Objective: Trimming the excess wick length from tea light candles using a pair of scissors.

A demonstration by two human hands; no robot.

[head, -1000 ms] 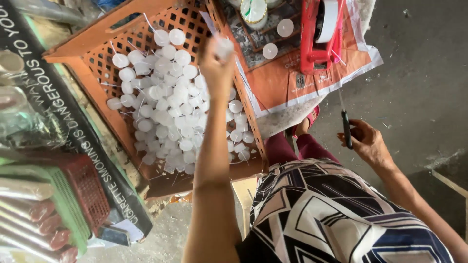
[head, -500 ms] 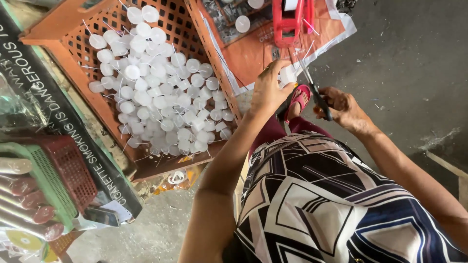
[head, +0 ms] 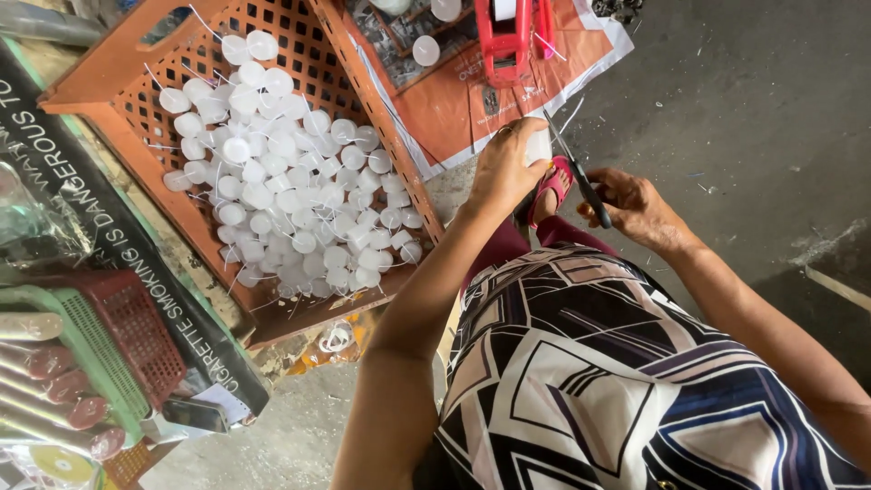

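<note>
Left hand (head: pixel 510 168) was curled shut around a small white cup (head: pixel 538 145), its arm stretched forward from the patterned dress (head: pixel 617 381). Just to its right, the right hand (head: pixel 635 204) gripped a pair of dark scissors (head: pixel 577 181), blades angled up toward the cup and nearly touching it.

At the far left, a dark sign with white lettering (head: pixel 118 236) ran diagonally, with a green basket (head: pixel 100 363) and a red one (head: pixel 145 336) below it. Beside the sign, an orange lattice crate (head: pixel 136 63) held a heap of white cups (head: pixel 290 200), its near edge close to the left forearm. An orange printed sheet (head: pixel 454 100) lay beyond the hands, carrying a red tape dispenser (head: pixel 508 36). To the right, grey concrete floor (head: pixel 771 118) left open room past the right hand.
</note>
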